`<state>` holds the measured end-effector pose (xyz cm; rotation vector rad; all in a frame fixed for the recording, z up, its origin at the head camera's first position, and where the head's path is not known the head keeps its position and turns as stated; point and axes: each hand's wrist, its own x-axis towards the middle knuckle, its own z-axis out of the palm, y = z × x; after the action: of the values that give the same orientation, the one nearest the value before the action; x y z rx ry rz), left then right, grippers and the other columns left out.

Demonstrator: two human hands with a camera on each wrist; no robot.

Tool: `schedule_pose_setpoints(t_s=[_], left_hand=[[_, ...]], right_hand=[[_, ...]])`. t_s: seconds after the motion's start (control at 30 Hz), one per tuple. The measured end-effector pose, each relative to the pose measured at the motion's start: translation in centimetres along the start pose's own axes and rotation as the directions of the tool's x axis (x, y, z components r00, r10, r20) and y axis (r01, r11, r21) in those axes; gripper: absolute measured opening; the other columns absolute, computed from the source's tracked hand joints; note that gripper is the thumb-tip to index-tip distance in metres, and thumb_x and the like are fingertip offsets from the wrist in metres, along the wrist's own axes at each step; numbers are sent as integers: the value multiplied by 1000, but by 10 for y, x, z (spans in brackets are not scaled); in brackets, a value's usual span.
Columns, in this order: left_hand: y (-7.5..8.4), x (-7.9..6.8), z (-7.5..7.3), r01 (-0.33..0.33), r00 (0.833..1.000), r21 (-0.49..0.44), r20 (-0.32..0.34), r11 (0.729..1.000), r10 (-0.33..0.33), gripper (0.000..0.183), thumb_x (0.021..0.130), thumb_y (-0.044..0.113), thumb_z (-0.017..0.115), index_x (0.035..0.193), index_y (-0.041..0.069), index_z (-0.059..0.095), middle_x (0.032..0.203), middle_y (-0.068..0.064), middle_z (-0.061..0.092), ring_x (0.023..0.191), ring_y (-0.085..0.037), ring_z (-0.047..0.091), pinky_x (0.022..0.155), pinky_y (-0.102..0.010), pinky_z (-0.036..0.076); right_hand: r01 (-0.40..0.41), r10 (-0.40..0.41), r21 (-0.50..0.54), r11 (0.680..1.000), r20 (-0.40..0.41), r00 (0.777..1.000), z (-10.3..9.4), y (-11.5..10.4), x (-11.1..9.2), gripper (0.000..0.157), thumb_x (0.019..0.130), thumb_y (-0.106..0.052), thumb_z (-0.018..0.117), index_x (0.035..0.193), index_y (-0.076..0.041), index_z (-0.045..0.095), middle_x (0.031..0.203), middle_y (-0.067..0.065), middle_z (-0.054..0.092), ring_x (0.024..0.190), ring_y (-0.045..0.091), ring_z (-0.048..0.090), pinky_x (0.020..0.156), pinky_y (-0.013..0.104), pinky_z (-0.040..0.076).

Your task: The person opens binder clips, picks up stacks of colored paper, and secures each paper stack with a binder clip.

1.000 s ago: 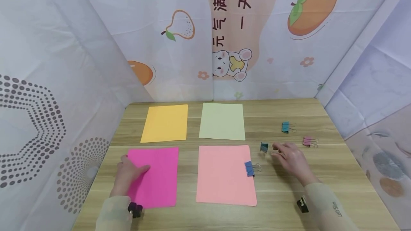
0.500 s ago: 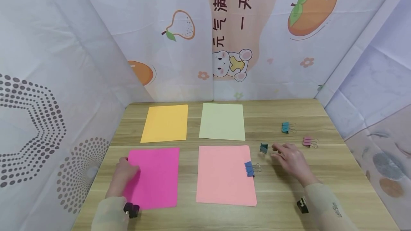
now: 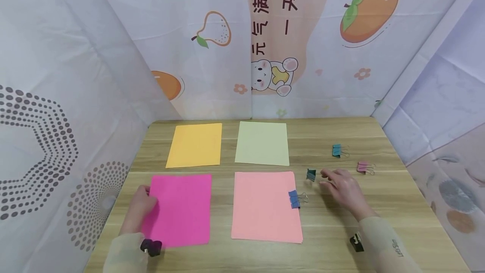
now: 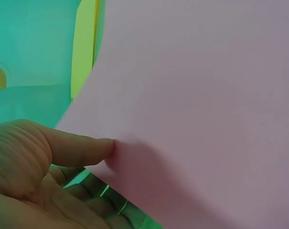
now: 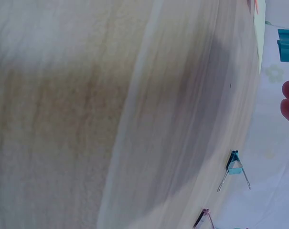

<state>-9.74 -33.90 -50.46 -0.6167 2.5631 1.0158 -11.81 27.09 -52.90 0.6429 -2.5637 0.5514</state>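
My left hand [image 3: 142, 203] is at the left edge of a magenta sheet of paper [image 3: 182, 210]. In the left wrist view the thumb lies on top of the sheet, which looks paler there, and the fingers are under its edge. My right hand [image 3: 342, 186] pinches a dark teal binder clip [image 3: 311, 175] by its wire handles, the clip's mouth facing left. Its fingertips show at the right edge of the right wrist view, below the held clip [image 5: 287, 45]. Between the hands lies a salmon sheet [image 3: 265, 207] with a blue binder clip [image 3: 294, 199] on its right edge.
Farther back lie a yellow-orange sheet [image 3: 195, 144] and a pale green sheet [image 3: 262, 143]. A teal binder clip [image 3: 337, 151] and a pink binder clip [image 3: 363, 167] rest at the right of the wooden table [image 3: 318, 134]. Printed cloth [image 3: 212, 70] hangs behind it.
My left hand has drawn back left across the magenta sheet, its thumb now near the left edge. The right hand and its binder clip have hardly moved.
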Motion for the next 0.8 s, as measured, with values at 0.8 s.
schedule_pose_setpoints(t_s=[0.8], left_hand=[[40,-36,-26,-212,972,-292,-166,933,169,33,101,6,59,133,-3,51,129,-18,62,95,-3,58,79,-18,50]], right_hand=[[56,-55,9,998,-34,998,-13,-17,16,37,74,-5,87,108,0,74,94,10,75,87,30,66,72,46,59]])
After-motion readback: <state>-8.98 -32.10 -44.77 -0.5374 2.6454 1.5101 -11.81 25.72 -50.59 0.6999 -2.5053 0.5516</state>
